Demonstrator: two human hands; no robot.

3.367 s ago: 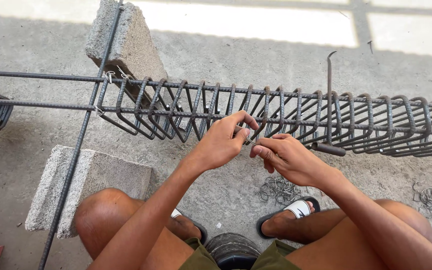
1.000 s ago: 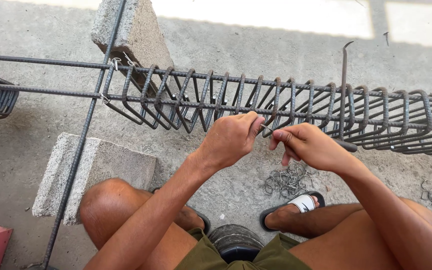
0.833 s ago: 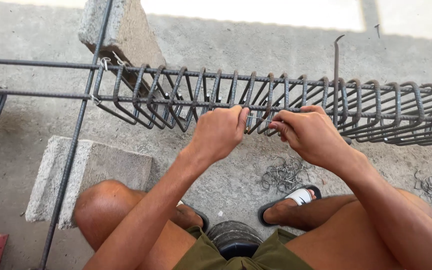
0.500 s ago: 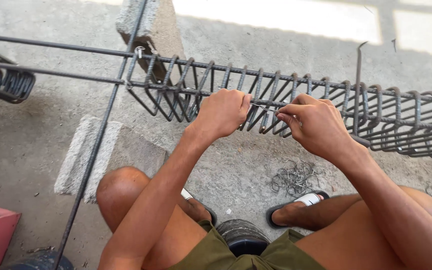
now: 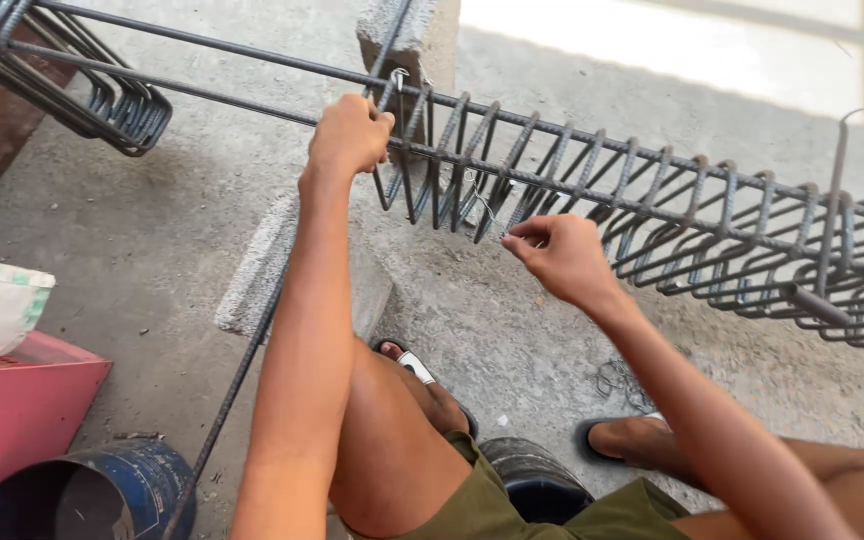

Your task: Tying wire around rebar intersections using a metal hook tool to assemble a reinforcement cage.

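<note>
Ground: rough grey concrete floor (image 5: pixel 512 330), sunlit strip at the far edge.
Left hand: left hand (image 5: pixel 347 135) is closed in a fist around the near long bar of the rebar cage (image 5: pixel 592 200), at the cage's left end, just beside the first stirrup.
Right hand: right hand (image 5: pixel 557 255) has thumb and forefinger pressed together on a thin tie wire (image 5: pixel 489 212), the other fingers curled in; the pinch sits under the lower bar, touching a stirrup.
Wire: runs up from the pinch to the bar, between the two hands.
Around: concrete block (image 5: pixel 407 40) props the cage; a second block (image 5: pixel 272 260) lies by the left forearm; hooked tool (image 5: pixel 832 200) hangs on the stirrups, well to the right; loose wire ties (image 5: pixel 624 382) lie near the sandalled foot; blue bucket (image 5: pixel 82 495) and pink box (image 5: pixel 22 410) stand at lower left.
</note>
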